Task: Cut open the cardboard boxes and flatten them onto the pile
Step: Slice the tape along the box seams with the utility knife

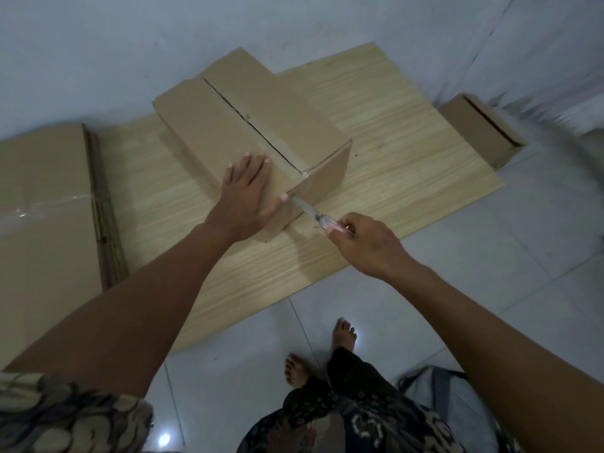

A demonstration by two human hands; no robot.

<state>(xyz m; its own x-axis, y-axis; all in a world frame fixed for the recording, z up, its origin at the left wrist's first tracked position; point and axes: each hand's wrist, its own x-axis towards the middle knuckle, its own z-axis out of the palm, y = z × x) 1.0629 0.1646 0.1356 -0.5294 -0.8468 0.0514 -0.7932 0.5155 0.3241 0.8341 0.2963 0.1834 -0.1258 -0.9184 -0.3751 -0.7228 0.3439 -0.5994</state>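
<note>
the cardboard box (251, 138) sits closed on a wooden board (376, 158) on the floor. the left hand (248, 197) lies flat on its near top, fingers straight. the right hand (362, 243) has its grip curled round a cutter (313, 215); the blade tip is hidden at the box's near edge. the pile of flat cardboard (42, 207) is cut off at the left. a second box (480, 129), far right, is blurred.

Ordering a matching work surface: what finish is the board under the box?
Pale wood grain, light oak tone, on the board; seen in the head view.
</note>
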